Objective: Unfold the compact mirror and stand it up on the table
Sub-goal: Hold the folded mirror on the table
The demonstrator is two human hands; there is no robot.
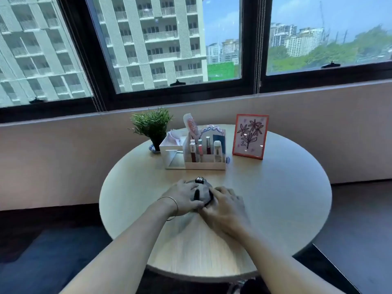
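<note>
Windows (148, 43): ran across the far wall in dark frames, with tall apartment blocks, sky and trees beyond the glass.
Table (275, 198): was round with a pale wood top, and both forearms reached over its near edge.
Picture frame (250, 136): stood upright at the back right of the table, with an orange border around a flower drawing.
Plant (152, 126): sat green and bushy in a dark pot at the back left, beside the white box.
White box (169, 152): stood between the plant and the organizer, touching the organizer's left side.
Organizer (204, 154): held lipsticks and small tubes upright in its front slots, with a pink comb leaning out of the back.
Left hand (182, 198): lay on the left side of the mirror, fingers curled over its edge and thumb pressed along its near rim; a thin bracelet circled the wrist.
Right hand (224, 201): gripped the right side of the mirror with fingers bent around it, blurred at the knuckles.
Compact mirror (201, 190): was a dark round case low on the table's middle, held between both hands, with a small metal clasp at its far edge; whether it was opened at all could not be told.
</note>
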